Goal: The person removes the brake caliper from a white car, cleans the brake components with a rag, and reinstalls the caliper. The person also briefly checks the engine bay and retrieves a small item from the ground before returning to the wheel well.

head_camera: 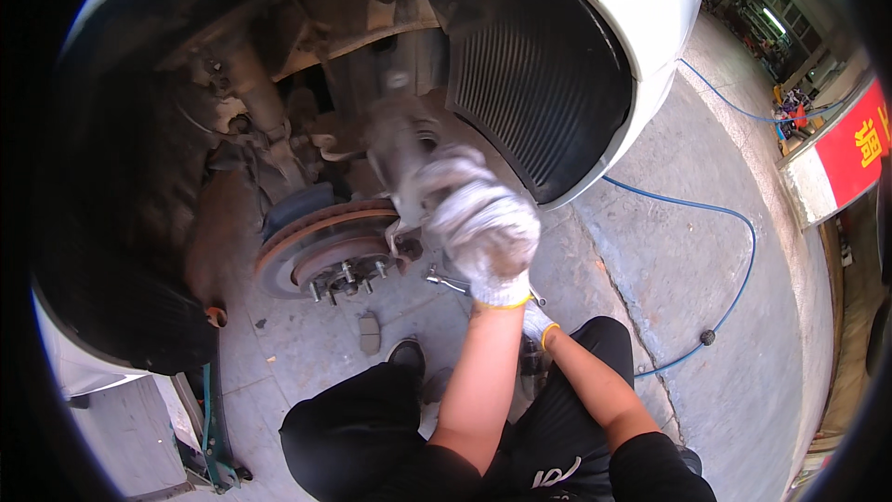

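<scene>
My left hand (488,230), in a white knit glove with a yellow cuff, is motion-blurred, its fingers curled round a blurred grey metal part that looks like the brake caliper (398,171). Just left of it sits the rusty-edged brake disc (282,268) on its hub, with several bare wheel studs (348,270). My right hand (536,324), gloved likewise, is low behind my left wrist and mostly hidden; its grip does not show. Near it are a wrench's ring end (539,298) and a ratchet head with part of its handle (444,280). A brake pad (369,333) lies on the floor.
Above are the white fender (641,7) and ribbed black wheel-arch liner (536,90). The strut (258,94) stands behind the disc. A blue hose (739,293) crosses the concrete at right. A green metal frame (209,425) stands lower left. My shoe (408,355) is near the pad.
</scene>
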Available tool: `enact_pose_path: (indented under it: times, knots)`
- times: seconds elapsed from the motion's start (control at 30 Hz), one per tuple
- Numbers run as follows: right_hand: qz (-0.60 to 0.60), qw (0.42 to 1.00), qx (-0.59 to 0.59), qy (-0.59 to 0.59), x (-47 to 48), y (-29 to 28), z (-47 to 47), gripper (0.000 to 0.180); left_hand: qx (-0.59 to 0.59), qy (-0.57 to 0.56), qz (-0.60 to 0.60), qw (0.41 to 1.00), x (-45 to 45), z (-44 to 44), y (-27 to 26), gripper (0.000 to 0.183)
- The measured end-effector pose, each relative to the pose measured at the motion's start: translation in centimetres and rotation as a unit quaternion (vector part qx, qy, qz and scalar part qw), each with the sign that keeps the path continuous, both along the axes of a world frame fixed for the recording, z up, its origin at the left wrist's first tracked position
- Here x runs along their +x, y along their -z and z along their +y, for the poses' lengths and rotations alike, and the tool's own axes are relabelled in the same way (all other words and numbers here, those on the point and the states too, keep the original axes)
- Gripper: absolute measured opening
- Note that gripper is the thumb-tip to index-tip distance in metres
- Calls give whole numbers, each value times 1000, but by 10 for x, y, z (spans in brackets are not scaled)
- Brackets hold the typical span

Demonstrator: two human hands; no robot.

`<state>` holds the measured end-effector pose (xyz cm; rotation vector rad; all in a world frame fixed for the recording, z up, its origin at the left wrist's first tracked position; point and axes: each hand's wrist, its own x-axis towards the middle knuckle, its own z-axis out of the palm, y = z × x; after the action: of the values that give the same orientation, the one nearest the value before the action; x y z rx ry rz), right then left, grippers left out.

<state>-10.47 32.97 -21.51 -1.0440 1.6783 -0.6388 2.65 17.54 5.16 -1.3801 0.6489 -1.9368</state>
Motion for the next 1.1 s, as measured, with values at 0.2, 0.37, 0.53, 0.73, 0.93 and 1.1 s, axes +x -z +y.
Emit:
enact_pose_path:
  times: [0.2,0.37,0.53,0.73,0.93,1.1]
  knots:
    - [-16,997,18,79,5,-30,-6,39,47,32,-44,997,21,12,-17,32]
    - [-111,979,-5,171,11,-89,-23,35,34,-18,-152,988,31,17,-14,30]
    - [-155,967,-173,106,22,-176,-58,31,29,-3,-261,965,54,22,-35,33]
    - [-267,921,-281,49,67,-252,-108,35,10,-43,-550,834,83,6,-67,43]
    - [-228,930,-242,156,113,-273,-136,34,-37,21,-723,690,129,-5,-107,45]
    - [-320,906,-232,150,112,-280,-129,37,-212,-473,-844,139,137,-23,-145,44]
